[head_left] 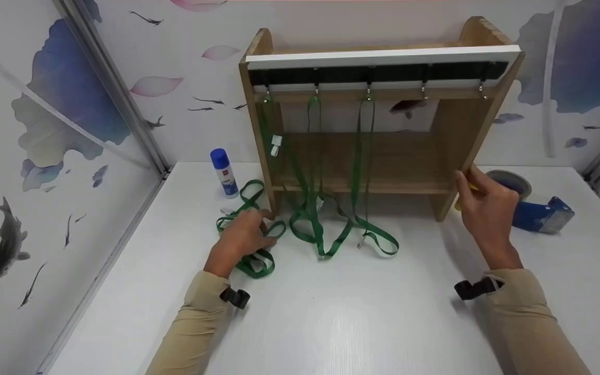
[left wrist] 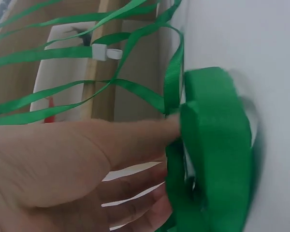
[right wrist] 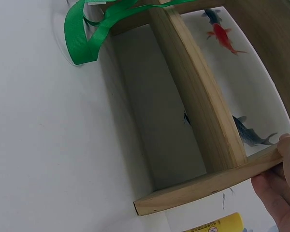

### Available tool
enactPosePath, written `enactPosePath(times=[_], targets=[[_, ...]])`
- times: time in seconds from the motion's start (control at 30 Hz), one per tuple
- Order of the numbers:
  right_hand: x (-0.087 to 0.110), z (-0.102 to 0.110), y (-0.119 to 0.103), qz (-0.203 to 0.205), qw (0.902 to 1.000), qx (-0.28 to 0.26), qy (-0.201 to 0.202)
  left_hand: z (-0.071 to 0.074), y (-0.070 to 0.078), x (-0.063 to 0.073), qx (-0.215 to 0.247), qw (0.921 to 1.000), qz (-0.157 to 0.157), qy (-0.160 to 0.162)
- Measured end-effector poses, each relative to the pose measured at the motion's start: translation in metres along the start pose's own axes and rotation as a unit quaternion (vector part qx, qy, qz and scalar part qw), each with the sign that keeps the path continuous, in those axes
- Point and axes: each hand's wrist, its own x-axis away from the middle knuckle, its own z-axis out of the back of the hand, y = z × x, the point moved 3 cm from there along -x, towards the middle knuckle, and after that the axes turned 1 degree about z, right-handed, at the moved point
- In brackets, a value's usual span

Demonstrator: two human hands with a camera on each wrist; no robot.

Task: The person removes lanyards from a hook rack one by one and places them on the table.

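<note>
My left hand (head_left: 242, 237) is over a loose pile of green lanyards (head_left: 258, 265) on the table, left of a small wooden shelf (head_left: 362, 187). Its thumb and index finger are spread apart, with a green loop between them. In the left wrist view, the thumb tip meets the green ribbon (left wrist: 217, 145) and the other fingers lie beside it. My right hand (head_left: 490, 205) grips the shelf's right side panel (head_left: 461, 140), thumb on one side, fingers on the other. Three green lanyards (head_left: 357, 151) hang from hooks along the shelf's top; two hooks (head_left: 482, 91) at right are bare.
A blue-capped glue stick (head_left: 225, 174) stands left of the shelf. To the right, behind my right hand, lie a tape roll (head_left: 511, 182) and a blue tape dispenser (head_left: 542, 216). A yellow tube (right wrist: 220, 224) lies beside the shelf. Patterned walls enclose the white table (head_left: 341, 317).
</note>
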Motion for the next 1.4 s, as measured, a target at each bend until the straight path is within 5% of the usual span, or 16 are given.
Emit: enactPosePath(times=[0.3, 0.53, 0.67, 0.97, 1.4], targets=[[0.001, 0.000, -0.001, -0.009, 0.9999, 0.003, -0.009, 0.005, 0.000, 0.000, 0.029, 0.9984, -0.049, -0.003], [0.001, 0.001, -0.001, -0.010, 0.9999, 0.001, -0.007, 0.002, -0.002, -0.004, 0.007, 0.9998, -0.018, 0.008], [0.001, 0.001, -0.001, -0.009, 0.9999, 0.002, -0.006, 0.002, -0.006, -0.005, 0.034, 0.9994, -0.011, 0.006], [0.000, -0.002, 0.001, 0.000, 1.0000, 0.004, -0.003, 0.016, -0.008, -0.001, 0.060, 0.9924, -0.107, 0.008], [0.001, -0.001, 0.001, -0.005, 0.9999, 0.008, -0.005, 0.013, -0.017, 0.022, 0.003, 0.9792, -0.186, -0.080]])
